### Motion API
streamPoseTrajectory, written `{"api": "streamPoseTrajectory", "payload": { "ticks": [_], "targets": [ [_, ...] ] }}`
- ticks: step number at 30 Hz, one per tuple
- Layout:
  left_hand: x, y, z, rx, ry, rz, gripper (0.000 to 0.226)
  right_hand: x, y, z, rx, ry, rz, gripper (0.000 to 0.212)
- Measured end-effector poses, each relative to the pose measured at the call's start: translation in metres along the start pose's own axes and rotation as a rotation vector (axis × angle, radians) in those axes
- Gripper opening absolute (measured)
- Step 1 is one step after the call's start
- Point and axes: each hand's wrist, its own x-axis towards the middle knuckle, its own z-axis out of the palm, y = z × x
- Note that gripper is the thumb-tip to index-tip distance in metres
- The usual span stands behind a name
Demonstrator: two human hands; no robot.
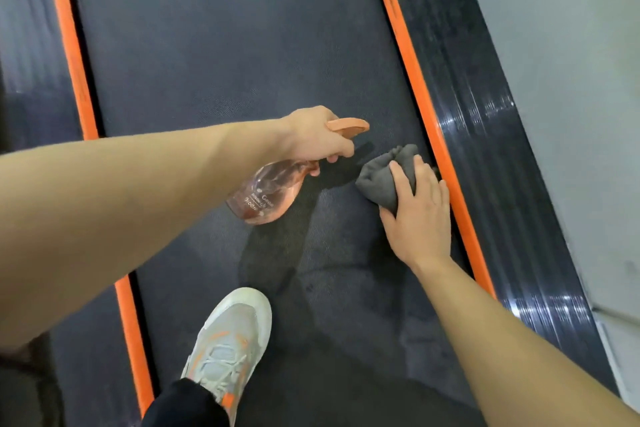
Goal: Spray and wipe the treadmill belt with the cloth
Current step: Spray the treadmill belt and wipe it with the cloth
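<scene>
Left grip (317, 139): clenched round the neck of the spray bottle (266, 194), one finger on the orange trigger; nozzle points toward the cloth, body slants down and back toward the person, held above the treadmill belt (225, 62).
Spray bottle: clear pink plastic, orange head, white lettering too blurred to read.
Right grip (415, 215): released, palm down, fingers fairly straight and spread, pressing on the cloth (384, 173); thumb lies across its top.
Cloth: dark grey, bunched, on the belt at its right edge, just beside the right orange strip (415, 80); most of it shows ahead of and left of the fingers.
Treadmill belt: dark, finely textured, runs away from the viewer between two orange strips; left orange strip (69, 45) partly hidden by the forearm.
Side rail (485, 97): black, ribbed, glossy, outside the right strip.
Shoe (232, 340): pale grey with orange accents and white laces, standing on the belt near its left edge, below a black trouser leg (183, 406).
Floor (571, 62): pale grey, right of the rail.
</scene>
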Motion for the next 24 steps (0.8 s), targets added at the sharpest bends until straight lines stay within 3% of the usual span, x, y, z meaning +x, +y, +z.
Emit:
{"api": "streamPoseTrajectory", "payload": {
  "ticks": [6, 16, 24],
  "targets": [
    [-0.027, -0.016, 0.015, -0.057, 0.134, 0.074, 0.018, -0.038, -0.032, 0.01, 0.001, 0.019, 0.115, 0.079],
    [-0.058, -0.019, 0.041, 0.002, 0.205, -0.039, 0.022, -0.081, -0.022, 0.022, -0.038, -0.05, -0.067, 0.083],
    [-0.132, -0.036, 0.057, -0.129, 0.241, -0.183, 0.02, -0.142, -0.006, 0.003, -0.092, -0.324, -0.12, 0.084]
  ]
}}
